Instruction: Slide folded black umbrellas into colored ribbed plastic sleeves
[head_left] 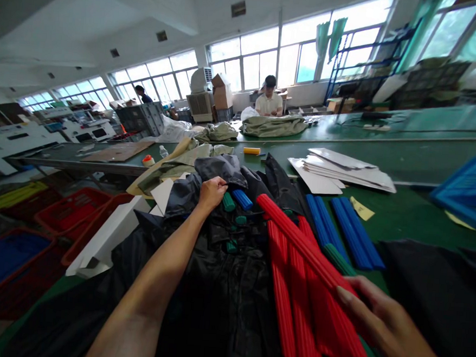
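Red tube, long and ribbed, is grasped by the right hand near its lower end, thumb on top; it slants across the front, its far end just right of the left hand. That hand pinches the edge of a black cloth bag, which spreads beneath both arms. In the bag, beside the left fingers, sit green tubes and a blue tube (only their ends show). Between the hands, under the held tube, lie more red tubes. Beyond the right hand are loose blue tubes, and farther right, a blue basket, its contents hard to make out. Left of the left arm stands a white carton, and past it, lower down, are a red basket and another basket with something blue inside. Behind those, yellow material fills part of a darker crate.
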Action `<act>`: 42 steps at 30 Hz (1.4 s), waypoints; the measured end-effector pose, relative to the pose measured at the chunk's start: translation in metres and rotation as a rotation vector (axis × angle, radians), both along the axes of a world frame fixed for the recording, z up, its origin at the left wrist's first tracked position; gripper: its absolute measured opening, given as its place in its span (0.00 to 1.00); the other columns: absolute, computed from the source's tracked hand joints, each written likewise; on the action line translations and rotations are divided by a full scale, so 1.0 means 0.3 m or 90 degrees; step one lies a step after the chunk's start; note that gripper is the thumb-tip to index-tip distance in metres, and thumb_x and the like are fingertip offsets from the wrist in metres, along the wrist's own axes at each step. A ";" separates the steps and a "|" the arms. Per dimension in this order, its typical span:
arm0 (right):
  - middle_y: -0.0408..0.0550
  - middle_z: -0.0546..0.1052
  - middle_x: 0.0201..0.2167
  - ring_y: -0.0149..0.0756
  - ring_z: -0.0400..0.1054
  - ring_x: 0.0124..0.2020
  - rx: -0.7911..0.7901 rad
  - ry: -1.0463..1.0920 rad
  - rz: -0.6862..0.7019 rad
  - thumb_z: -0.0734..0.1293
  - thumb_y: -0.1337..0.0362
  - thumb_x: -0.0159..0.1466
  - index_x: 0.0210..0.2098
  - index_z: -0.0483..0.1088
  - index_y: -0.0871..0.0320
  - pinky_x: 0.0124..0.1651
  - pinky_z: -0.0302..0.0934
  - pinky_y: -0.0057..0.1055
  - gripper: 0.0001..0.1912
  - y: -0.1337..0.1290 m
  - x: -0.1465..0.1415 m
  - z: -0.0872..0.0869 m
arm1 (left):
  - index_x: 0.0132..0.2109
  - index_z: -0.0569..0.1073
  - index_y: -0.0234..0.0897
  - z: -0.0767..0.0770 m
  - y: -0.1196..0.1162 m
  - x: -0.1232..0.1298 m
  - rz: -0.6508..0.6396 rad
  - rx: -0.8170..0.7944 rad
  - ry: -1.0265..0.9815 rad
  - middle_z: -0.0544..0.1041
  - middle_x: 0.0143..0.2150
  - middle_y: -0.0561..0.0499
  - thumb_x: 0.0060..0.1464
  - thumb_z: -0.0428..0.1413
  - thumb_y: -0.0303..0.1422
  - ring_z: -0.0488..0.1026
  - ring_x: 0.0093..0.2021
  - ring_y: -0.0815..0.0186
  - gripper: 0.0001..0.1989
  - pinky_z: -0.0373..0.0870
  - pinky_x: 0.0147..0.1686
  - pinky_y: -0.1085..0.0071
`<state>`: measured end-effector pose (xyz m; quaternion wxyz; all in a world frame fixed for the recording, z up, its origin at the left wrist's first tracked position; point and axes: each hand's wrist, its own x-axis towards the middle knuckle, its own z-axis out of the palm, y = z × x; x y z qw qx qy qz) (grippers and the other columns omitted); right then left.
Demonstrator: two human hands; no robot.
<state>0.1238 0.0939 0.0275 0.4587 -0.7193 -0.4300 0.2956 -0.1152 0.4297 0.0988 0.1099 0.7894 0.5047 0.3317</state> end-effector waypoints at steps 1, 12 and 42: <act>0.49 0.76 0.28 0.42 0.70 0.30 0.011 -0.006 0.052 0.64 0.45 0.57 0.34 0.71 0.54 0.33 0.64 0.33 0.19 0.034 -0.037 0.018 | 0.36 0.77 0.37 0.002 -0.002 0.000 0.002 -0.002 -0.006 0.77 0.28 0.50 0.49 0.57 0.31 0.73 0.31 0.65 0.06 0.64 0.33 0.72; 0.47 0.71 0.28 0.37 0.66 0.30 0.108 -0.213 0.122 0.59 0.51 0.63 0.31 0.68 0.58 0.34 0.57 0.32 0.17 0.366 -0.217 0.073 | 0.31 0.73 0.36 -0.016 -0.007 -0.006 -0.062 0.124 0.023 0.76 0.33 0.49 0.52 0.54 0.28 0.72 0.35 0.65 0.04 0.64 0.38 0.71; 0.62 0.70 0.48 0.52 0.60 0.51 0.118 -0.437 0.002 0.48 0.42 0.66 0.46 0.66 0.63 0.53 0.50 0.52 0.32 1.087 -0.565 0.122 | 0.31 0.72 0.35 -0.160 0.023 -0.148 -0.111 0.042 0.012 0.73 0.27 0.53 0.51 0.47 0.29 0.66 0.28 0.69 0.08 0.61 0.32 0.74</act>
